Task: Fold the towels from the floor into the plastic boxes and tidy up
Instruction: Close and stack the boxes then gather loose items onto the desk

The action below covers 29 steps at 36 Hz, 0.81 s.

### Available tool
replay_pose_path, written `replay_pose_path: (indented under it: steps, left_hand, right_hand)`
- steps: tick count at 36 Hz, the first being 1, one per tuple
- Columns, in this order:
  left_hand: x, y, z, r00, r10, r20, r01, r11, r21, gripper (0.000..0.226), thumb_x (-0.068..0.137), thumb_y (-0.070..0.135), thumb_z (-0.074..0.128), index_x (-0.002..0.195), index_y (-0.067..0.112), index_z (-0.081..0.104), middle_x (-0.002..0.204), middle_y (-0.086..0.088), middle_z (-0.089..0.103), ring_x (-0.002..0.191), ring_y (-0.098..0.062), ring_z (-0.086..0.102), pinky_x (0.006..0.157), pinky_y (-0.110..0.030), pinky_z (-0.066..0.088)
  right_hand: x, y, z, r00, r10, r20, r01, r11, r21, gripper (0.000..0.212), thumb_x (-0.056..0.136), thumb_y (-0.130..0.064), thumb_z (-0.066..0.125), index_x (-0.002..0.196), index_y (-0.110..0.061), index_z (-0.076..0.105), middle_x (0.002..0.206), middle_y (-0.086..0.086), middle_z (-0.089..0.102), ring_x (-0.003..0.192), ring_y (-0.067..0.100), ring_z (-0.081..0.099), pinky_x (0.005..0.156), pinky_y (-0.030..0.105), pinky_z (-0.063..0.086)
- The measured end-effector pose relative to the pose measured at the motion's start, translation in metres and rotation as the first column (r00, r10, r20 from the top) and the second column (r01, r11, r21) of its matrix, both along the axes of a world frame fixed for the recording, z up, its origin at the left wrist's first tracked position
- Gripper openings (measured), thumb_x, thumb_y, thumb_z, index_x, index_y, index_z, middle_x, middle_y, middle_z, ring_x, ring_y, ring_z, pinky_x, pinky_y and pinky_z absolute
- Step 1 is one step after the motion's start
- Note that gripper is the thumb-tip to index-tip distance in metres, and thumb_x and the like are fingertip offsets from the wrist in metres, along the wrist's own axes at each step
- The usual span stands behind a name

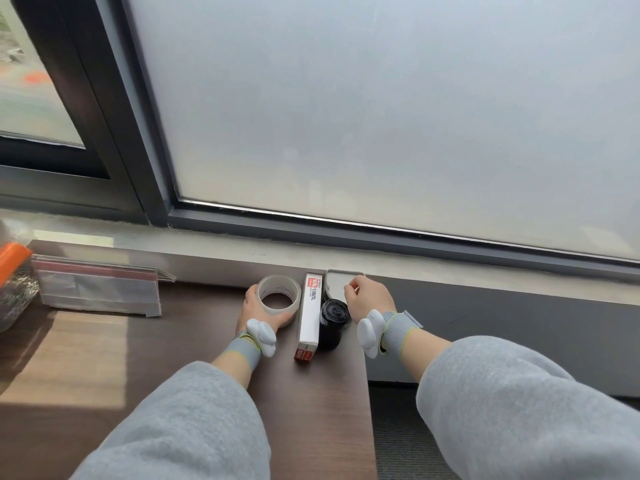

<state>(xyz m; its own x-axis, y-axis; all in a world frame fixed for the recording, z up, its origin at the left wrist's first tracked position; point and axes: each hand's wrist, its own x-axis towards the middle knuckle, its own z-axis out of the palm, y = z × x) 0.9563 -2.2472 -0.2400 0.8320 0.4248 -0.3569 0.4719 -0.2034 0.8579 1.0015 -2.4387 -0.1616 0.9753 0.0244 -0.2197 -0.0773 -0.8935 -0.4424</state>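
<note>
Two grips sit at the counter's [173,358] right end. Left grip [254,308] curls round the tape roll [280,293], flat on the counter just beside a white carton [309,315]. Right grip [370,299] curls over a grey tray [337,279]; whether it pinches cannot be told.

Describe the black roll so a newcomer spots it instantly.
On the dark wooden table below the frosted window, find the far right corner. The black roll lies between the long white box and the right hand; nothing else there is black.
</note>
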Motion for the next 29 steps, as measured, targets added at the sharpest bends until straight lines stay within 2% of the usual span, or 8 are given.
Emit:
replay_pose_path:
  steps: [4,6,9,18,21,25,27,29]
  left_hand:
    - [0.004,0.002,0.000,0.997,-0.039,-0.070,0.042,0.998,0.045,0.113,0.064,0.025,0.083,0.151,0.014,0.011,0.153,-0.009,0.026,0.140,-0.025,0.031,0.114,-0.033,0.027]
    - [0.008,0.003,0.000,0.998,-0.024,-0.059,0.025,0.999,0.030,0.112,0.068,0.017,0.081,0.152,0.012,0.006,0.155,-0.011,0.020,0.142,-0.024,0.026,0.115,-0.031,0.023]
    - [0.009,0.006,0.010,1.000,0.026,-0.018,-0.025,0.998,0.062,0.101,0.075,0.005,0.069,0.152,0.014,0.005,0.154,-0.015,0.021,0.140,-0.027,0.029,0.113,-0.031,0.023]
    - [0.011,-0.010,0.061,0.963,0.252,0.093,-0.264,0.953,0.151,0.090,0.076,0.020,0.063,0.150,0.024,0.012,0.147,-0.012,0.030,0.130,-0.035,0.040,0.108,-0.041,0.032]
    - [0.009,-0.041,0.079,0.969,0.223,0.105,-0.240,0.948,0.207,0.081,0.078,0.022,0.061,0.147,0.020,0.021,0.144,-0.012,0.033,0.127,-0.034,0.043,0.105,-0.040,0.034]
    - [0.012,-0.100,0.102,0.987,0.110,0.114,-0.134,0.965,0.225,0.062,0.082,0.022,0.059,0.139,0.011,0.036,0.139,-0.013,0.040,0.122,-0.032,0.046,0.104,-0.037,0.035]
    - [0.013,-0.138,0.113,0.991,0.058,0.119,-0.083,0.972,0.221,0.056,0.083,0.022,0.058,0.135,0.010,0.041,0.133,-0.011,0.045,0.118,-0.029,0.049,0.103,-0.036,0.038]
    - [0.016,-0.168,0.120,0.990,0.018,0.141,-0.048,0.976,0.213,0.052,0.084,0.022,0.058,0.133,0.010,0.043,0.127,-0.009,0.051,0.116,-0.027,0.050,0.101,-0.032,0.038]
  right_hand:
    - [0.002,-0.002,-0.001,0.999,-0.042,0.005,0.042,0.998,0.049,0.017,0.091,-0.027,0.040,0.079,-0.020,0.050,0.090,0.005,0.065,0.081,0.025,0.054,0.068,0.027,0.041]
    - [0.002,-0.004,0.000,0.997,-0.073,0.003,0.072,0.994,0.078,0.018,0.091,-0.027,0.040,0.079,-0.019,0.051,0.087,0.005,0.064,0.080,0.026,0.054,0.068,0.028,0.041]
    - [0.001,-0.011,0.001,0.997,-0.077,0.004,0.076,0.992,0.100,0.019,0.090,-0.027,0.040,0.078,-0.018,0.052,0.082,0.004,0.062,0.078,0.026,0.055,0.066,0.028,0.041]
    - [-0.012,-0.049,0.006,0.995,-0.096,-0.025,0.099,0.982,0.160,0.020,0.091,-0.026,0.040,0.081,-0.016,0.054,0.083,0.004,0.061,0.078,0.025,0.054,0.066,0.026,0.040]
    - [-0.017,-0.070,0.008,0.992,-0.113,-0.057,0.122,0.974,0.190,0.025,0.091,-0.027,0.040,0.089,-0.013,0.059,0.090,0.005,0.066,0.086,0.027,0.059,0.071,0.028,0.044]
    - [-0.030,-0.115,0.013,0.982,-0.167,-0.094,0.185,0.948,0.257,0.022,0.090,-0.026,0.039,0.085,-0.015,0.057,0.090,0.007,0.070,0.090,0.026,0.062,0.073,0.029,0.046]
    - [-0.038,-0.149,0.013,0.969,-0.226,-0.097,0.245,0.925,0.291,0.021,0.090,-0.024,0.039,0.083,-0.015,0.057,0.089,0.008,0.071,0.088,0.025,0.063,0.071,0.029,0.046]
    - [-0.045,-0.178,0.013,0.957,-0.267,-0.116,0.290,0.901,0.322,0.021,0.089,-0.024,0.040,0.084,-0.014,0.059,0.086,0.007,0.071,0.077,0.022,0.061,0.064,0.026,0.044]
